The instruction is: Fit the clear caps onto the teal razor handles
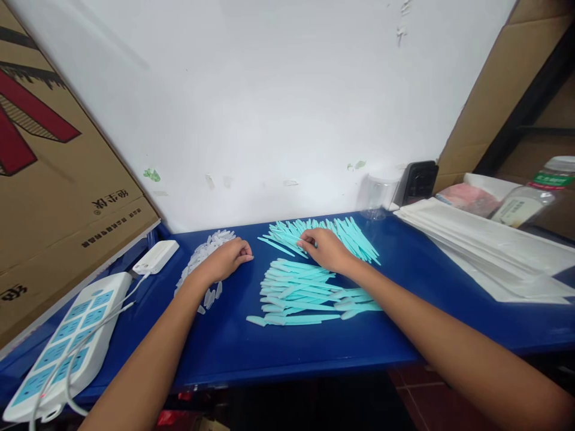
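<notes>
My left hand (232, 256) is closed, thumb and fingertips together, at the right edge of a heap of small translucent caps (197, 257). Whatever it pinches is too small to make out. Over the left part of a pile of turquoise eyebrow razors (359, 239), my right hand (324, 246) pinches what appears to be one slim razor, partly hidden by the fingers. Nearer the front edge lies a second group of turquoise razors (296, 293), roughly side by side, with pale translucent covers on their left ends. A few loose caps (210, 298) rest below my left wrist.
On the left of the blue table (224, 353) lie a white power strip (108, 299) with cables and a small white charger (156, 256). A cardboard box (67, 197) stands behind them. At right are a clear jar (377, 194), white bags (485, 239) and a bottle (530, 200).
</notes>
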`<state>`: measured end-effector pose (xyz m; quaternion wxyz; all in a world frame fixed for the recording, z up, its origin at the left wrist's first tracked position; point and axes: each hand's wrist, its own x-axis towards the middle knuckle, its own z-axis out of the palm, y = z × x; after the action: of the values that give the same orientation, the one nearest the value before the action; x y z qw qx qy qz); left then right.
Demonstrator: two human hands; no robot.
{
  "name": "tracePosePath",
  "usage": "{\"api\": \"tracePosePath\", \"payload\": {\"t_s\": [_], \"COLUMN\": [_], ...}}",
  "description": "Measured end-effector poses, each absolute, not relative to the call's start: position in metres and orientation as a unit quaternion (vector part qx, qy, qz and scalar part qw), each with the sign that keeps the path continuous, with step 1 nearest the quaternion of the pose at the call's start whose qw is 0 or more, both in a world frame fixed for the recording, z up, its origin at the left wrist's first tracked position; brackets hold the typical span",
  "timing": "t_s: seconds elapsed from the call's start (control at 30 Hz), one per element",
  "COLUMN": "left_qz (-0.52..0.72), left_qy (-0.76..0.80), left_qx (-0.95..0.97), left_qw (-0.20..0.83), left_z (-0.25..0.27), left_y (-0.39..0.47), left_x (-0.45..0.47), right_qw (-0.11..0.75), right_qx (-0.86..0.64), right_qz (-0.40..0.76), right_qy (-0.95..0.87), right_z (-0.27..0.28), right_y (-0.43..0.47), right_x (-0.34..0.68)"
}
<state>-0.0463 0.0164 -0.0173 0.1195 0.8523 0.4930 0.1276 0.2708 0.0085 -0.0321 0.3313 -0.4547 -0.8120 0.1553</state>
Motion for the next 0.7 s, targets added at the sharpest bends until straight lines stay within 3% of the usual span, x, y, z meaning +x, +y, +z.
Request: {"api": "tracePosePath", "payload": {"t_s": [0.13,0.47,0.7], "left_qz": [0.167,0.317,0.335], "left_qy": [0.492,0.467,0.460], "left_qx": [0.848,0.763,0.742], "left_qw": [0.105,0.315,0.353], "left_z": [-0.017,-0.007,-0.002], "left_y": [0.014,0.006,0.004], "left_x": [-0.036,-0.023,-0.018], "right_qw": [0.331,0.367,0.385], "right_qx": [-0.451,-0.413,-0.395], "right_qz": [0.188,0.306,0.330], "right_qy": [-0.807,-0.775,-0.766], "right_z": [-0.032,-0.024,-0.024], "right_y": [0.008,0.003,0.005], "right_x": [0.271,0.269,0.272]}}
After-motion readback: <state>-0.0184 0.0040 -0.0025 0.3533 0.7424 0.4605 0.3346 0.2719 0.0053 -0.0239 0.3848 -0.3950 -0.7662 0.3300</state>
